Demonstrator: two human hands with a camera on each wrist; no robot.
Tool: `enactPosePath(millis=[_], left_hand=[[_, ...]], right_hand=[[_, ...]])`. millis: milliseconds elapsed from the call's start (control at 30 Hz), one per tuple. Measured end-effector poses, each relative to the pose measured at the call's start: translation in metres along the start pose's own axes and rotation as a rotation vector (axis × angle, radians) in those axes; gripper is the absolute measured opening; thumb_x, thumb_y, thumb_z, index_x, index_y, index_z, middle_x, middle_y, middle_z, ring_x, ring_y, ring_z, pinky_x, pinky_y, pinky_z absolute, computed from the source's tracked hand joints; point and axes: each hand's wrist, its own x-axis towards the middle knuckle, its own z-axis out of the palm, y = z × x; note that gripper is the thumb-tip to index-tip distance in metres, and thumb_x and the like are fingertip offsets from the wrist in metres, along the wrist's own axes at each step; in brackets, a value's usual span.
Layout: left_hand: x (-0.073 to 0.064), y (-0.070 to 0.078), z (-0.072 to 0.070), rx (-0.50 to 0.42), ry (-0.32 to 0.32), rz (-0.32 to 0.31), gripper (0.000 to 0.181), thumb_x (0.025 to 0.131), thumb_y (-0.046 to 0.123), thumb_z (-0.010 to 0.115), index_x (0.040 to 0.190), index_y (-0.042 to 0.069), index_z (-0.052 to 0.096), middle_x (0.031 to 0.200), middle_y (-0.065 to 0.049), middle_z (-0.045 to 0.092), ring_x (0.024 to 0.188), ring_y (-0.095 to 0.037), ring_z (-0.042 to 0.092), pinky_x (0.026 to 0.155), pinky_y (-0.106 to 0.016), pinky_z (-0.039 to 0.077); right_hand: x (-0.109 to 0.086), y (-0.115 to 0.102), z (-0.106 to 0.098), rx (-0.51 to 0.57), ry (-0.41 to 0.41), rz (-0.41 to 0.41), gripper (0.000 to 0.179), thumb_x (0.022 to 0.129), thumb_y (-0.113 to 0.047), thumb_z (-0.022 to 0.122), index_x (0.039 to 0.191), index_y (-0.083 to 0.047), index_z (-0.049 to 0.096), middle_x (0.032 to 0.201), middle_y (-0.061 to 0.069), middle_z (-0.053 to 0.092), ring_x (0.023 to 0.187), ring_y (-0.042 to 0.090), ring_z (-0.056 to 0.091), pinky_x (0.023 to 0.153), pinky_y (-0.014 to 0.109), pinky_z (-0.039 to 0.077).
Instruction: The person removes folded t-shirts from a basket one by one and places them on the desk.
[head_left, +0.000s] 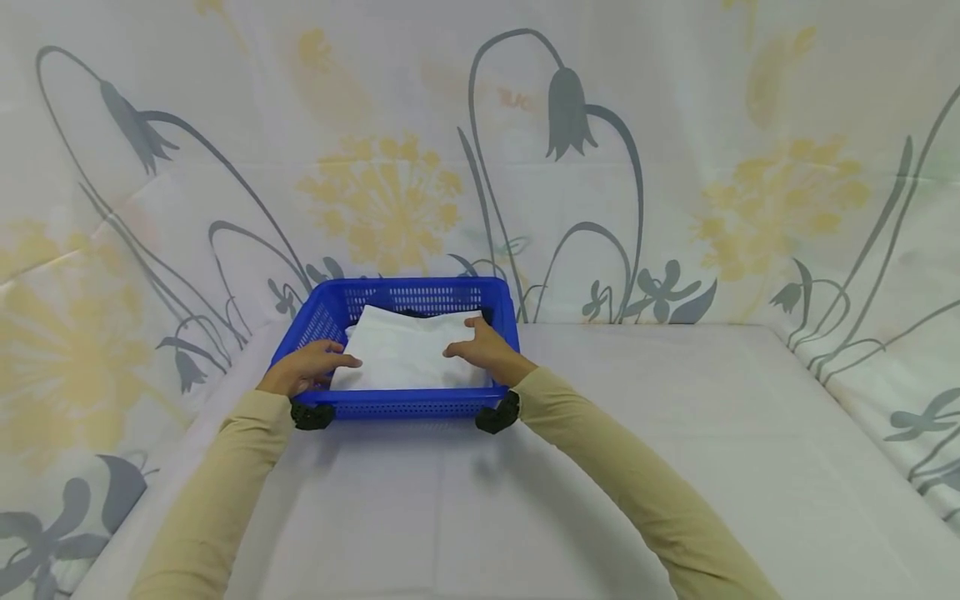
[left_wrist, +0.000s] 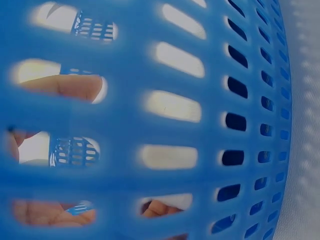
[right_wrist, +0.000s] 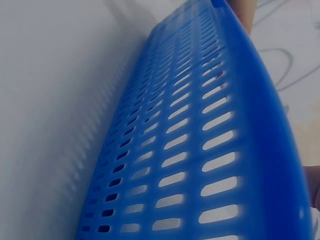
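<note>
A folded white cloth lies inside a blue perforated plastic basket in the head view. My left hand reaches over the basket's near left corner, its thumb extended at the cloth's left edge. At the cloth's right side, my right hand has thumb and index finger spread apart over the white fabric. Its lower fingers are hidden. Through the slots in the left wrist view, parts of the left hand's fingers show behind the blue wall. The right wrist view is mostly filled by the basket's slotted side.
The basket stands on a table covered with a white cloth, close to the back edge. Behind it hangs a white curtain with grey and yellow flower prints. Dark bands sit at both wrists, near the basket's front wall.
</note>
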Motion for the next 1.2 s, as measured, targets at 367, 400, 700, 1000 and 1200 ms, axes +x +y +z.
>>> enactPosePath(millis=[367, 400, 700, 1000, 1200], left_hand=[[0.004, -0.001, 0.000, -0.041, 0.010, 0.022, 0.076, 0.094, 0.020, 0.061, 0.149, -0.009, 0.017, 0.150, -0.031, 0.022, 0.131, -0.047, 0.032, 0.103, -0.052, 0.034], [0.004, -0.001, -0.001, -0.042, 0.009, 0.023, 0.076, 0.094, 0.020, 0.061, 0.149, -0.009, 0.017, 0.149, -0.031, 0.022, 0.131, -0.047, 0.032, 0.104, -0.052, 0.034], [0.003, -0.001, -0.001, -0.074, -0.004, 0.045, 0.079, 0.094, 0.016, 0.061, 0.151, -0.006, 0.011, 0.153, -0.032, 0.012, 0.134, -0.050, 0.025, 0.105, -0.057, 0.029], [0.002, -0.002, -0.003, -0.134, -0.013, 0.090, 0.080, 0.092, 0.006, 0.061, 0.154, 0.000, 0.010, 0.154, -0.033, 0.007, 0.136, -0.053, 0.016, 0.104, -0.062, 0.025], [0.000, -0.003, -0.003, -0.176, -0.045, 0.147, 0.082, 0.092, 0.000, 0.058, 0.156, 0.006, 0.008, 0.155, -0.030, 0.003, 0.137, -0.051, 0.017, 0.103, -0.064, 0.025]], right_hand=[[0.005, -0.002, -0.006, 0.142, -0.102, 0.045, 0.085, 0.086, -0.014, 0.070, 0.153, -0.005, 0.018, 0.157, 0.018, 0.016, 0.141, 0.032, 0.021, 0.112, 0.044, 0.019], [0.006, -0.003, -0.006, 0.150, -0.109, 0.048, 0.086, 0.086, -0.013, 0.070, 0.153, -0.006, 0.017, 0.158, 0.018, 0.014, 0.142, 0.032, 0.020, 0.112, 0.044, 0.019], [0.009, -0.001, -0.002, 0.114, -0.099, 0.054, 0.086, 0.085, -0.015, 0.071, 0.153, -0.007, 0.020, 0.158, 0.016, 0.013, 0.142, 0.031, 0.017, 0.113, 0.045, 0.018], [0.011, 0.000, -0.001, 0.091, -0.104, 0.049, 0.083, 0.085, -0.017, 0.071, 0.152, -0.007, 0.024, 0.157, 0.016, 0.018, 0.142, 0.032, 0.019, 0.112, 0.047, 0.018], [0.011, -0.001, 0.000, 0.069, -0.112, 0.036, 0.081, 0.084, -0.017, 0.071, 0.152, -0.006, 0.027, 0.156, 0.016, 0.021, 0.141, 0.033, 0.021, 0.111, 0.048, 0.021]])
